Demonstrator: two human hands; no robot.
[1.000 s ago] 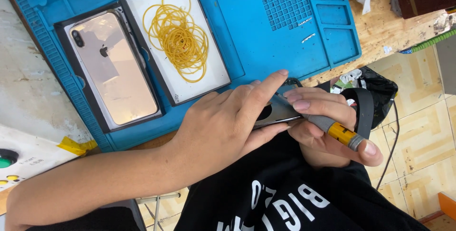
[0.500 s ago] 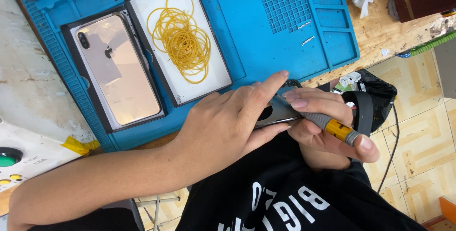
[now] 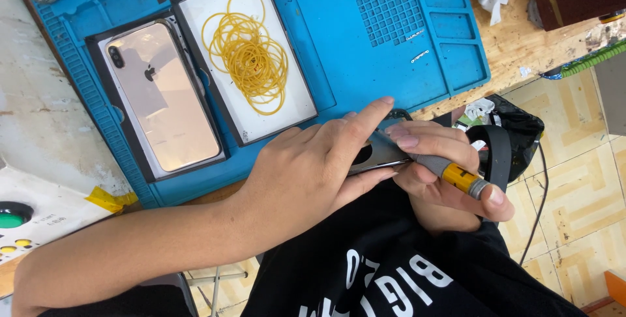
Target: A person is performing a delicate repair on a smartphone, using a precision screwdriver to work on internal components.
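While your left hand (image 3: 306,173) pinches the dark phone (image 3: 378,154) at the mat's (image 3: 365,76) six o'clock edge, your right hand (image 3: 443,180) clasps the screwdriver (image 3: 450,173); seemingly mid-unscrewing, so next seat the tip squarely.

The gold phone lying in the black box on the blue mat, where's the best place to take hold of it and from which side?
Take the gold phone by its two long edges, coming straight down from above. It lies flat, back up, in the black box, so only the back and narrow rim show; a thumb-and-fingers grip across the narrow width looks likeliest to lift it out.
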